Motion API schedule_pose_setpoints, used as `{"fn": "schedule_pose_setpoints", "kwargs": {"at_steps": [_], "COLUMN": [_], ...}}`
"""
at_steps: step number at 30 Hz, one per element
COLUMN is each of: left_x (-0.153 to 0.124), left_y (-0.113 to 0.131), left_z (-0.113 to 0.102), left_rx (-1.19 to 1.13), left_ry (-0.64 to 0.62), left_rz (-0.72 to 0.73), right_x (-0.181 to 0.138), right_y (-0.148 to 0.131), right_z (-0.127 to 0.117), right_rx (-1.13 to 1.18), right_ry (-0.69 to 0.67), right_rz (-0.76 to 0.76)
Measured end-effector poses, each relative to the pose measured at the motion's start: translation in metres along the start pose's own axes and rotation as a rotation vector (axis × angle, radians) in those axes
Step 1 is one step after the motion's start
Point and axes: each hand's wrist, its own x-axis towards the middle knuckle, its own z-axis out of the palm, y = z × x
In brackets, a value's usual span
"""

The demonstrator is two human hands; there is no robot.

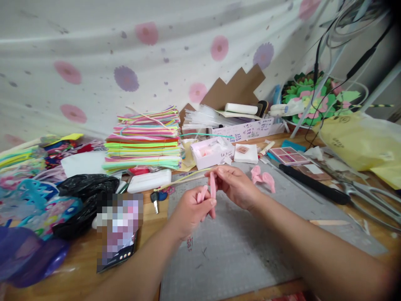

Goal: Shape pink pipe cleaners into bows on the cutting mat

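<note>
Over the grey cutting mat point(219, 259), my left hand point(194, 209) is closed around a pink chenille stem point(213, 187) bent into folds. The upper end of this stem is pinched between the fingertips of my right hand point(236, 184). Pale cream and yellow stems point(184, 179) stretch leftward from behind the hands; whether a hand grips them cannot be made out. To the right of my right hand, two curled pink pieces point(263, 179) lie on the mat.
Bundled colourful stems point(142, 146) are stacked at the back left. A phone point(120, 230), keys point(155, 200) and a black bag point(84, 192) lie left. A white box point(211, 152) stands behind the hands. Large scissors point(372, 194) and a yellow bag point(360, 138) are right.
</note>
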Motion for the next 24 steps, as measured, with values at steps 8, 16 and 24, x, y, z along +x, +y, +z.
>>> {"fn": "schedule_pose_setpoints", "kwargs": {"at_steps": [8, 16, 24], "left_x": [0.003, 0.003, 0.005], "left_y": [0.003, 0.009, 0.011], "left_z": [-0.001, -0.004, -0.004], "left_rx": [0.125, -0.035, 0.13], "left_ry": [0.06, 0.081, 0.263], "left_rz": [-0.045, -0.013, -0.039], "right_x": [0.0, 0.004, 0.003], "right_y": [-0.004, -0.005, -0.004], "right_z": [-0.004, -0.003, -0.001], "right_rx": [-0.275, -0.147, -0.231], "right_ry": [0.059, 0.221, 0.184], "right_rz": [-0.041, -0.056, -0.028]}}
